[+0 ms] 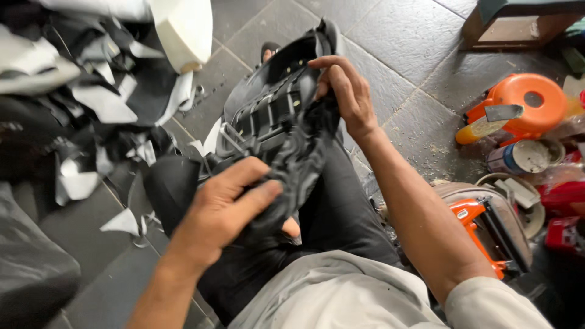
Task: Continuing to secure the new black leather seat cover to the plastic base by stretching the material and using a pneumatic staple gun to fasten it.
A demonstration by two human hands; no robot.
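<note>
While left hand (222,207) clamps black shoe sole (286,131) low — right hand (344,91) pinches top edge.

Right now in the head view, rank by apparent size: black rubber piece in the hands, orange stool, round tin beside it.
1. Black rubber piece, largest, though it is nearest the camera, held by left hand and right hand.
2. Orange stool.
3. Round tin, smallest.

Red packages (563,198) stacked at right edge; round tin (521,157) with pale lid beside them, below orange stool.
</note>
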